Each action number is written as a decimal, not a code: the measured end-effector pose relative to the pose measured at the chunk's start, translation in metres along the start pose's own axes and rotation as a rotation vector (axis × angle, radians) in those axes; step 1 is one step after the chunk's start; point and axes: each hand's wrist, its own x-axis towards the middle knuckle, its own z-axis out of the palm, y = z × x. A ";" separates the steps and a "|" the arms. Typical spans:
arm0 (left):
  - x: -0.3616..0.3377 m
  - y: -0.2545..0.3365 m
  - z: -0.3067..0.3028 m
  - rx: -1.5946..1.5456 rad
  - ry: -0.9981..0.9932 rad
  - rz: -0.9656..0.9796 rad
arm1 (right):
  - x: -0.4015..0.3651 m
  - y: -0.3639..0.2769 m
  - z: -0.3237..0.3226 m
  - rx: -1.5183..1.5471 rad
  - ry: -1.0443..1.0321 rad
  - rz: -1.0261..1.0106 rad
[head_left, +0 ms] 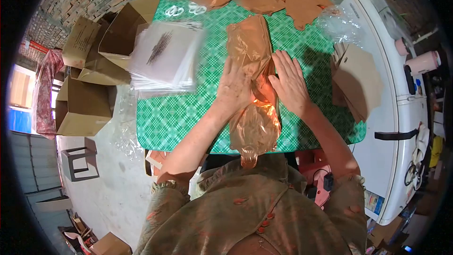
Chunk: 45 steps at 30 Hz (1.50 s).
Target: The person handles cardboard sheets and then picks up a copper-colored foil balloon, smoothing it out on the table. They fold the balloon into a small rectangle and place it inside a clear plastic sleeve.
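Note:
A flat, copper-coloured foil balloon (pixel 255 123) lies lengthwise on the green checked tablecloth (pixel 174 118), folded into a long strip. Its narrow tail hangs over the near edge of the table. My left hand (pixel 234 87) rests flat on the foil's left side, fingers stretched out. Along the right edge, my right hand (pixel 291 82) lies with its fingers extended, thumb towards the shiny creased middle. Neither hand grips anything. More flat copper foil balloons (pixel 302 0) are spread at the far end of the table.
A stack of clear plastic sleeves (pixel 165 56) lies at the left, with white rings (pixel 174 11) behind it. Brown card sheets (pixel 356 80) and crumpled clear plastic (pixel 340 24) are at the right. Open cardboard boxes (pixel 85 106) stand left of the table; a white fridge (pixel 384 160) lies right.

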 end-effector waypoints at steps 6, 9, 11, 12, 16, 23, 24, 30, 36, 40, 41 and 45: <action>-0.002 -0.001 0.003 0.062 -0.015 -0.015 | 0.012 -0.001 0.012 -0.055 -0.012 0.019; -0.002 -0.003 0.008 0.197 -0.014 0.004 | 0.014 -0.004 0.016 -0.096 -0.053 -0.002; -0.002 -0.002 0.008 0.166 -0.032 -0.016 | 0.016 -0.002 0.017 -0.106 -0.022 -0.004; -0.002 -0.002 0.007 0.150 -0.039 -0.028 | 0.018 -0.002 0.018 -0.111 -0.007 -0.009; -0.001 0.001 -0.001 0.110 -0.059 -0.017 | 0.021 -0.002 0.017 -0.120 -0.053 0.012; -0.001 -0.002 0.007 0.131 0.016 0.002 | 0.027 -0.004 0.014 -0.132 -0.001 0.050; -0.002 -0.002 0.008 0.128 0.027 -0.011 | 0.030 -0.005 0.012 -0.124 0.046 0.053; -0.002 -0.004 0.006 0.100 0.021 0.016 | 0.034 0.001 0.017 -0.127 0.029 0.087; -0.002 -0.006 0.011 0.213 -0.059 0.005 | 0.039 -0.002 0.011 -0.155 0.013 0.041; -0.004 -0.006 0.011 0.124 -0.020 -0.010 | 0.036 0.008 0.029 -0.216 -0.046 0.020; -0.003 -0.006 0.010 0.137 -0.035 -0.021 | 0.039 0.008 0.026 -0.214 -0.037 0.036; 0.000 0.000 -0.005 0.029 -0.085 -0.025 | 0.045 -0.001 0.012 -0.161 0.060 0.019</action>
